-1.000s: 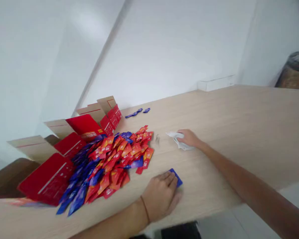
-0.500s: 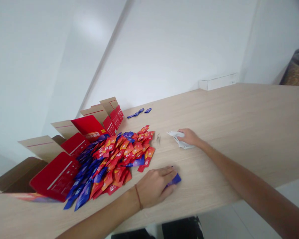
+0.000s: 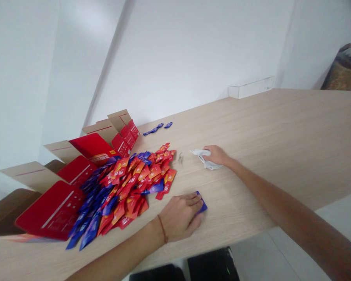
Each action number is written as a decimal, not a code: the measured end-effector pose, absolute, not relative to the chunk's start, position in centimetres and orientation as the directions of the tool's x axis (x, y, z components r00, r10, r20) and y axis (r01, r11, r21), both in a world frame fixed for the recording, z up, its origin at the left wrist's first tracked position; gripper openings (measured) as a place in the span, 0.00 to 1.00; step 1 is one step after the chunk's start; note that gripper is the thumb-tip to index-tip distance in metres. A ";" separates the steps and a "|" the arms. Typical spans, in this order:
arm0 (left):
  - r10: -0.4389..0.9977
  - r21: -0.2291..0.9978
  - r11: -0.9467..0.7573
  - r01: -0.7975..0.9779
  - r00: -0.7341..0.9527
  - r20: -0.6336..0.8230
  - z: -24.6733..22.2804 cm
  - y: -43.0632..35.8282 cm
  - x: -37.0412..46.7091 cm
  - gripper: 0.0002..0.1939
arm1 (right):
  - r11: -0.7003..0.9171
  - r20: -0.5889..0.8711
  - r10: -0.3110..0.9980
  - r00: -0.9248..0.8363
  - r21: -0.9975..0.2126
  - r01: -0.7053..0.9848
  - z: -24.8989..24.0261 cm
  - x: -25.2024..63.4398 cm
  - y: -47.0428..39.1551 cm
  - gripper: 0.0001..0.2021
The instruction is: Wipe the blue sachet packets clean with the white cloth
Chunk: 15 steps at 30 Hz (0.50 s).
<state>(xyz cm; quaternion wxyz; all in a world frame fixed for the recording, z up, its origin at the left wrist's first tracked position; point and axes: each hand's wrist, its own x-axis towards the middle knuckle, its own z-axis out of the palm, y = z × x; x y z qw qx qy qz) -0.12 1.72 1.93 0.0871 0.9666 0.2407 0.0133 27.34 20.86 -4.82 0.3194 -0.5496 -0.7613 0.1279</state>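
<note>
One head view. On the pale wooden table (image 3: 280, 128), the left hand (image 3: 179, 216) lies flat, fingers pressed together over one blue foil sachet (image 3: 201, 203), just right of one heap of red and blue sachets (image 3: 128, 187). Beyond the heap, the right hand (image 3: 216, 155) curls its fingers on one crumpled white cloth (image 3: 206, 162). Left of the heap stand red cardboard boxes (image 3: 76, 171), flaps open, too overlapped to count.

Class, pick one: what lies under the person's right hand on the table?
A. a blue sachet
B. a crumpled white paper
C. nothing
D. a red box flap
B: the right hand rests on the crumpled white paper; the left hand covers the blue sachet.
</note>
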 end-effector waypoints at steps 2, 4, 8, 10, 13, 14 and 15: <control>0.450 0.174 -0.879 0.444 0.893 -0.008 1.9 1.8 -0.3 0.23 | 0.372 0.351 0.915 -0.199 -0.542 0.753 -4.7 27.3 20.7 0.09; 0.435 0.167 -0.887 0.430 0.900 -0.008 1.7 1.8 -0.5 0.25 | 0.377 0.356 0.912 -0.202 -0.535 0.756 -4.6 27.3 20.5 0.09; 0.420 0.164 -0.895 0.415 0.908 -0.009 2.5 1.6 -0.8 0.28 | 0.374 0.349 0.914 -0.206 -0.528 0.763 -4.7 27.4 20.4 0.10; 0.458 0.154 -0.880 0.449 0.889 0.021 3.3 1.2 -0.6 0.29 | 0.382 0.350 0.912 -0.215 -0.531 0.756 -4.9 27.5 20.5 0.10; 0.551 0.106 -0.833 0.543 0.833 0.060 4.1 0.3 0.0 0.26 | 0.390 0.347 0.910 -0.226 -0.537 0.748 -5.3 27.5 20.8 0.11; 0.564 0.084 -0.825 0.559 0.824 0.054 4.0 0.0 0.4 0.25 | 0.389 0.344 0.911 -0.226 -0.539 0.747 -5.3 27.5 20.9 0.11; 0.573 0.056 -0.819 0.570 0.819 0.044 3.7 -0.3 0.8 0.25 | 0.388 0.342 0.912 -0.226 -0.541 0.746 -5.4 27.5 21.0 0.11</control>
